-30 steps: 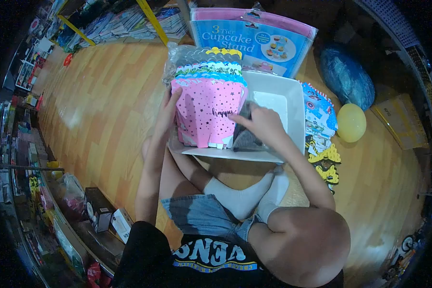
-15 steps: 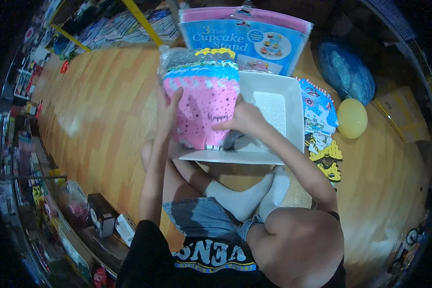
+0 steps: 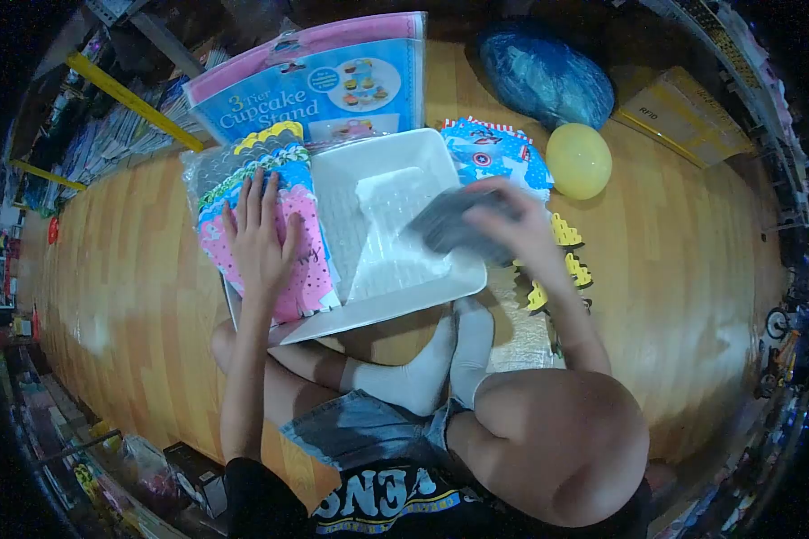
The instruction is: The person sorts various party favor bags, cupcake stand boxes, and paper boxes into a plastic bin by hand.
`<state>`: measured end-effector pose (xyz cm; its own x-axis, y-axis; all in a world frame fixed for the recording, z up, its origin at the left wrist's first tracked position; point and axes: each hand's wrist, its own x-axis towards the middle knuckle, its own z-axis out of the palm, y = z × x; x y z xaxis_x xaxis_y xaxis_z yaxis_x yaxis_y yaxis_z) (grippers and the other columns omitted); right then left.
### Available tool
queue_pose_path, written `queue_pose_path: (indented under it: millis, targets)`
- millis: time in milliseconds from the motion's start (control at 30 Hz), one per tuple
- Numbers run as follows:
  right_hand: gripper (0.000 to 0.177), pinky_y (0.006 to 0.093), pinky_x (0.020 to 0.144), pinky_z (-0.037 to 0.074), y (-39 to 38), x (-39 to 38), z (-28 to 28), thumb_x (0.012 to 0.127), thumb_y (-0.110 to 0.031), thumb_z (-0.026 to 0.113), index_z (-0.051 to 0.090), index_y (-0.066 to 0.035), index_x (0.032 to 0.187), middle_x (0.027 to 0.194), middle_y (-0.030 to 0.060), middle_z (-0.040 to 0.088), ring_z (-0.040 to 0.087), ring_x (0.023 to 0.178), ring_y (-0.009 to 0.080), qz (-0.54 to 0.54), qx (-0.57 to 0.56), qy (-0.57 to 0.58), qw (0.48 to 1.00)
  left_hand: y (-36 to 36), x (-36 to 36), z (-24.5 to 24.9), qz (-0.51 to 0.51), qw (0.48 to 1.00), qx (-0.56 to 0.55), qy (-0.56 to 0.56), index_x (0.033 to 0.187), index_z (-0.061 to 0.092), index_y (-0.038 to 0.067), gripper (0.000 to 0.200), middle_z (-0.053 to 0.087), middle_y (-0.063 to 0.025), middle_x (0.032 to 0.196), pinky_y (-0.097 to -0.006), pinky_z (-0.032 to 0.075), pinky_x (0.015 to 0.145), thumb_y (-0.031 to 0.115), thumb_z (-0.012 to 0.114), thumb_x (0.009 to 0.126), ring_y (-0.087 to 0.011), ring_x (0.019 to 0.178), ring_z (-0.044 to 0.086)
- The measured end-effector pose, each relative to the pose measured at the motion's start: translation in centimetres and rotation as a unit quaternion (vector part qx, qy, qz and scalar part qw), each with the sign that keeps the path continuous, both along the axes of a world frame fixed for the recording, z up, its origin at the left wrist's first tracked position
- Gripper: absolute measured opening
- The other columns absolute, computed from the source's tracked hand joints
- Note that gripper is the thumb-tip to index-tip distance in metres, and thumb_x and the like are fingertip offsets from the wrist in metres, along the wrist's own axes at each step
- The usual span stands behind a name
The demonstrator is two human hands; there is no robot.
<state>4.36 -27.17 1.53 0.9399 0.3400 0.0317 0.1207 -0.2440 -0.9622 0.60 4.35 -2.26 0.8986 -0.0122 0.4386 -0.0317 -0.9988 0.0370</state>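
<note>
Head | pink cutouts [image 3: 309, 277] under spread left hand [image 3: 261, 235] | grey bundle [image 3: 448, 223] clamped in right hand [image 3: 521, 226]

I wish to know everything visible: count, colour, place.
Tub: one, white, centre
Card stack: one, multicoloured, left in tub
Dark item: seemingly one, grey, tub's right
Cupcake stand packs: apparently two, pink and blue, behind tub
Printed cards: several, blue, beside tub
Cutouts: several, yellow and black, right
Balloon: one, yellow, right
Bundle: one, blue, beyond balloon
Carton: one, brown, far right
Shelf goods: uncounted, mixed, edges
Left hand: one, bare, on card stack
Right hand: one, bare, holding dark item
</note>
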Motion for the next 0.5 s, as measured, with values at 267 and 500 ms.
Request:
queue_pose_path:
  millis: [267, 500]
  targets:
    - [0.03, 0.0283, 0.084, 0.041, -6.5, 0.0, -0.7, 0.089, -0.015, 0.04, 0.043, 0.001, 0.114, 0.109, 0.0101, 0.051, 0.053, 0.094, 0.0172, -0.319, 0.166, -0.079, 0.93, -4.0, -4.5, 0.5, -0.133, 0.977, -0.138, -0.095, 0.122, 0.04, 0.004, 0.054, 0.039, -0.0176, 0.126, -0.0492, 0.015, 0.101, 0.026, 0.054, 0.076, -0.0331, 0.12, 0.033]
    - [0.036, 0.0434, 0.094, 0.032, 6.2, -2.0, -7.3, 0.076, -0.023, 0.058, 0.053, -0.006, 0.107, 0.124, 0.0193, 0.041, 0.036, 0.117, 0.0352, 0.242, -0.243, -0.294, 0.892, -11.1, -8.7, -2.8, -0.294, 0.928, -0.144, 0.18, 0.105, 0.052, 0.006, 0.043, 0.052, -0.0101, 0.1, -0.0378, 0.041, 0.078, 0.021, 0.065, 0.066, -0.0259, 0.089, 0.053]
